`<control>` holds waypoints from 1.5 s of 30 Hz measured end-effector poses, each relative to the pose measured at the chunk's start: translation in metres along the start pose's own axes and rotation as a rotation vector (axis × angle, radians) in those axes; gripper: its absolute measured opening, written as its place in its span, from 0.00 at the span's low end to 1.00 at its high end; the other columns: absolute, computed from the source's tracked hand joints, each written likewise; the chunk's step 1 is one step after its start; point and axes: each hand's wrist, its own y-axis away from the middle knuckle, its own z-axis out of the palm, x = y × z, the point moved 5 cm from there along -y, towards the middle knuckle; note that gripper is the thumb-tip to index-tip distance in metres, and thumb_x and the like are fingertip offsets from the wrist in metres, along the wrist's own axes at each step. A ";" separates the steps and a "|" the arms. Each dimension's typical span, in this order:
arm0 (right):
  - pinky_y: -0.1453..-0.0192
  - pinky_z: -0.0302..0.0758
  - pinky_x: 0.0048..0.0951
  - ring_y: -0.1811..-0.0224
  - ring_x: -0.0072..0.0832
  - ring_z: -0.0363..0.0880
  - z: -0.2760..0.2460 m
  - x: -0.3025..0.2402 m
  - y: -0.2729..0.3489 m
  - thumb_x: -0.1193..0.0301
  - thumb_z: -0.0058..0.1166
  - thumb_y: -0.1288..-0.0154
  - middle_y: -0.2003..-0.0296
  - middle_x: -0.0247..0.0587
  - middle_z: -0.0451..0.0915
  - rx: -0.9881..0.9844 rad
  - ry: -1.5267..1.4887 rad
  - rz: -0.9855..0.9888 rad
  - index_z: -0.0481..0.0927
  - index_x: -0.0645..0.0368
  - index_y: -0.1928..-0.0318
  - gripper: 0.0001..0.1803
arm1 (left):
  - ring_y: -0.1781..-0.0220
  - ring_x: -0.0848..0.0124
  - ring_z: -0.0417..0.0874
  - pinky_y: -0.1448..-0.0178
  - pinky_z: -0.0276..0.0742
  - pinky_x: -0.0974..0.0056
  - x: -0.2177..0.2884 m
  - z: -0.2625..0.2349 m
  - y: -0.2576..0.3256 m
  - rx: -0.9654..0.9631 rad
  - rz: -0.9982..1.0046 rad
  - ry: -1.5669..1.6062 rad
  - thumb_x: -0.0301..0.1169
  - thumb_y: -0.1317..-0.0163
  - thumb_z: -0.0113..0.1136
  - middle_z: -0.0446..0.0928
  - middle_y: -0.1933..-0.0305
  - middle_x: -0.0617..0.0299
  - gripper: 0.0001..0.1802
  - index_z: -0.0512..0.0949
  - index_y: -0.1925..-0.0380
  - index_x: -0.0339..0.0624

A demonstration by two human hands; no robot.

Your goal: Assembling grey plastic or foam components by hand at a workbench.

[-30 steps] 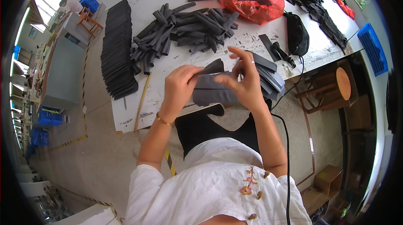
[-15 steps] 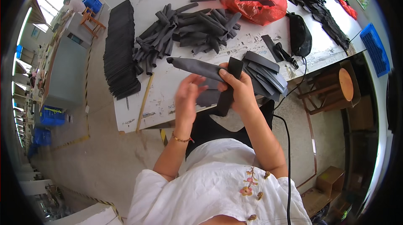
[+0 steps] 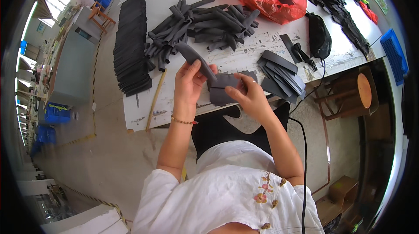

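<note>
My left hand [image 3: 188, 81] is closed around a dark grey fabric tube [image 3: 197, 60], which slants up toward the pile. Closed at its fingertips, my right hand [image 3: 252, 99] pinches a flat dark grey strip [image 3: 228, 80] that meets the tube's lower end. Whether the strip and tube are joined I cannot tell. Under them, flat grey pieces [image 3: 219, 97] lie at the table's near edge. Just right of my right hand is a fanned stack of flat dark strips [image 3: 283, 74]. Beyond my hands lies a heap of grey tubes [image 3: 218, 24].
A long row of stacked black pieces [image 3: 131, 46] runs along the table's left, beside a yellow stick [image 3: 156, 101]. At the back are a red plastic bag [image 3: 275, 9] and a black pouch [image 3: 319, 36]. A black cable [image 3: 304, 160] hangs past my right arm.
The tube has passed from my right hand to my left and tilted more upright. My right hand has turned and now pinches the flat strip from the right.
</note>
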 end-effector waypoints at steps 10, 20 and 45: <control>0.44 0.70 0.38 0.47 0.48 0.69 -0.002 -0.002 0.017 0.64 0.64 0.40 0.50 0.58 0.69 0.044 0.275 -0.125 0.68 0.74 0.40 0.35 | 0.50 0.56 0.83 0.47 0.84 0.56 -0.019 -0.022 -0.007 0.264 -0.131 0.038 0.28 0.34 0.59 0.80 0.51 0.49 0.14 0.73 0.53 0.30; 0.50 0.72 0.38 0.52 0.43 0.70 -0.008 -0.018 0.003 0.73 0.71 0.55 0.57 0.48 0.71 0.243 0.300 -0.247 0.80 0.65 0.50 0.28 | 0.47 0.56 0.82 0.45 0.83 0.58 -0.034 -0.012 -0.008 0.241 -0.224 0.079 0.28 0.33 0.57 0.78 0.46 0.47 0.16 0.71 0.51 0.27; 0.50 0.72 0.41 0.50 0.47 0.70 0.019 -0.043 0.000 0.78 0.68 0.54 0.52 0.49 0.71 0.375 0.494 -0.451 0.67 0.61 0.38 0.39 | 0.44 0.61 0.79 0.38 0.75 0.57 -0.028 0.044 0.013 -0.093 0.058 -0.010 0.30 0.32 0.57 0.77 0.45 0.48 0.22 0.66 0.41 0.36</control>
